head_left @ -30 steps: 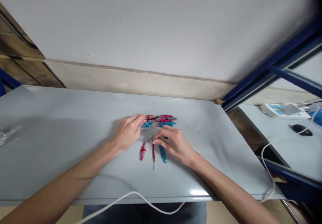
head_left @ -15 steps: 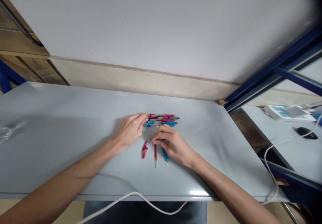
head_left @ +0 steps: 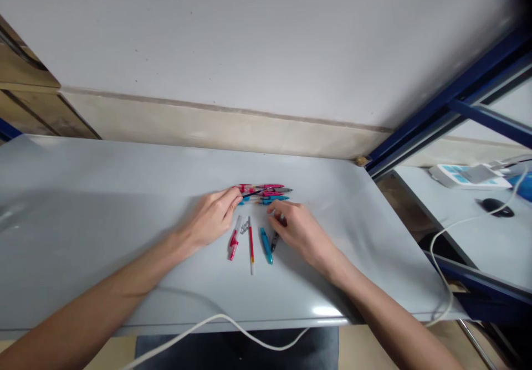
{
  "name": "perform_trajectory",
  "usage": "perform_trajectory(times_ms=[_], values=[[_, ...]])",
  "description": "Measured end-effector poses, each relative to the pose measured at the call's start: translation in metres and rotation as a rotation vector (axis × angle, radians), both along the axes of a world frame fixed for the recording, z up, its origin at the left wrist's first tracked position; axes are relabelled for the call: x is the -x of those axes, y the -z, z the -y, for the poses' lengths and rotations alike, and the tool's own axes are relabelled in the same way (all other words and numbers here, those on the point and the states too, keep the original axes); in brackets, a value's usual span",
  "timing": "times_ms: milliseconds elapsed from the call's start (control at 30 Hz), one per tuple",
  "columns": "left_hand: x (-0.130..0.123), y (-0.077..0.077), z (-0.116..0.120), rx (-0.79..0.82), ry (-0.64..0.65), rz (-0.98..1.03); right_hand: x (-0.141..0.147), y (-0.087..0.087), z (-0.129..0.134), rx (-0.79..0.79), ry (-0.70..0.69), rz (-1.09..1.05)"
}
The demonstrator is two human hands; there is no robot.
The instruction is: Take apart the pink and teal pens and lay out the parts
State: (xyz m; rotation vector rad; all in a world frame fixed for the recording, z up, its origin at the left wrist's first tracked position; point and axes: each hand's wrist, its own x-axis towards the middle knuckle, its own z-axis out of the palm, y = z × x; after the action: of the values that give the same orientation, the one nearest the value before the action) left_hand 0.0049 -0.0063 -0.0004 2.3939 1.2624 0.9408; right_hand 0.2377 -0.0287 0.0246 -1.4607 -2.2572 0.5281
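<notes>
My left hand (head_left: 214, 215) is closed on a thin black pen refill (head_left: 253, 193), which points right over a row of pens. That row includes a pink pen part (head_left: 272, 186) and a teal pen part (head_left: 274, 199). My right hand (head_left: 295, 229) hovers right of the row's near side, fingers bent and apart, with nothing visible in them. Just below it lies a dark grey pen part (head_left: 275, 241), partly covered. Beside that are a teal barrel piece (head_left: 266, 246), a red refill (head_left: 251, 245), small springs (head_left: 244, 227) and a clear-and-pink barrel piece (head_left: 234, 242).
A white cable (head_left: 220, 317) runs across the table's front edge. Clear plastic (head_left: 10, 215) lies at the far left. Beyond the blue frame (head_left: 449, 104) on the right are a black mouse (head_left: 496, 207) and a white device (head_left: 451, 177). The wall (head_left: 233, 129) stands behind.
My right hand has moved up and right, away from the springs, uncovering them, the teal piece and the grey piece. My left hand still holds the black refill. The view has shifted slightly.
</notes>
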Motion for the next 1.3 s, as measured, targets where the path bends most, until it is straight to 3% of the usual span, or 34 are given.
perform_trajectory(times_ms=[233,600,800,867,967,1167,1300], values=[[-0.003,0.003,0.003,0.03,0.039,0.007,0.001,-0.003,-0.001,0.065,-0.121,-0.071],[-0.005,-0.001,0.005,0.063,0.075,0.049,-0.002,-0.005,-0.004,0.089,-0.188,-0.173],[-0.007,-0.003,0.01,0.066,0.104,0.092,-0.007,-0.005,-0.008,0.344,-0.125,-0.361],[-0.006,-0.004,0.01,0.079,0.106,0.09,-0.008,-0.003,-0.011,0.362,-0.092,-0.413],[-0.008,-0.005,0.011,0.098,0.107,0.088,-0.006,0.001,-0.015,0.373,-0.061,-0.61],[-0.013,-0.004,0.014,0.089,0.115,0.117,0.01,0.005,-0.013,0.57,0.008,-1.182],[-0.013,-0.001,0.011,0.062,0.114,0.137,0.008,0.004,-0.015,0.418,0.146,-1.242]])
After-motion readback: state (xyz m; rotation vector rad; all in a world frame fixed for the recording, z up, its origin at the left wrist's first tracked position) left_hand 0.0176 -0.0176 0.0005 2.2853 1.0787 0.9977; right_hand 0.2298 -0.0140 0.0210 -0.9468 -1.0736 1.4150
